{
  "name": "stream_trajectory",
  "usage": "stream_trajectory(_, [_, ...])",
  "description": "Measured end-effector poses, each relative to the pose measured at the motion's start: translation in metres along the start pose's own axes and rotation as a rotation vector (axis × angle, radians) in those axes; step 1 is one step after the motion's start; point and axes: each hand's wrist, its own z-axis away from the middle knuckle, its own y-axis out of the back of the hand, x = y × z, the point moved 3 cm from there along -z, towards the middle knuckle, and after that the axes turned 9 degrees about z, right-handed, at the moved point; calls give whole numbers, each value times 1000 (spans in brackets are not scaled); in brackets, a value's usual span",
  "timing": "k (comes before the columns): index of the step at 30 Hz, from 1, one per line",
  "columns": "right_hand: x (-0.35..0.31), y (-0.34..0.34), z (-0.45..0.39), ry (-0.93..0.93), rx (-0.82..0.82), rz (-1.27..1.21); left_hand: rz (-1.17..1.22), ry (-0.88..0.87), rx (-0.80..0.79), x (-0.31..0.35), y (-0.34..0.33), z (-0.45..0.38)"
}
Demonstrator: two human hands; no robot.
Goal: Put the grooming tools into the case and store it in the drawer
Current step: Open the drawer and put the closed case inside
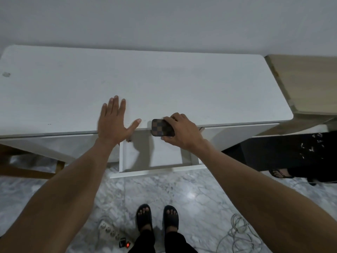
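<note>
The right hand point(179, 131) grips a brown checkered case point(161, 127) at the desk's point(164, 83) front edge, above the open drawer point(156, 157), covering its right end. The left hand point(114, 121) lies flat, fingers spread.

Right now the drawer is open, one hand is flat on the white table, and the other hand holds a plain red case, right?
Not quite: the case is brown checkered, not plain red, as the head view shows. The drawer is open, the left hand lies flat on the white table, and the right hand holds the case.
</note>
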Motion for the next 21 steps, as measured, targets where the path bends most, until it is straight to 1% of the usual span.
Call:
stream_trajectory(4, [-6,-14,19,24,6,18,4,7,-7,1,2,1])
stream_trajectory(9, [-12,-30,22,40,48,47,3,9,-9,2,1,3])
stream_trajectory(12, [-15,-47,26,68,7,50,-3,7,-5,1,1,1])
stream_trajectory(17, [-9,-77,22,7,-109,20,-13,-1,41,-1,-2,0])
stream_trajectory(21, [0,-100,10,-44,-162,1,-35,-12,71,-2,-3,0])
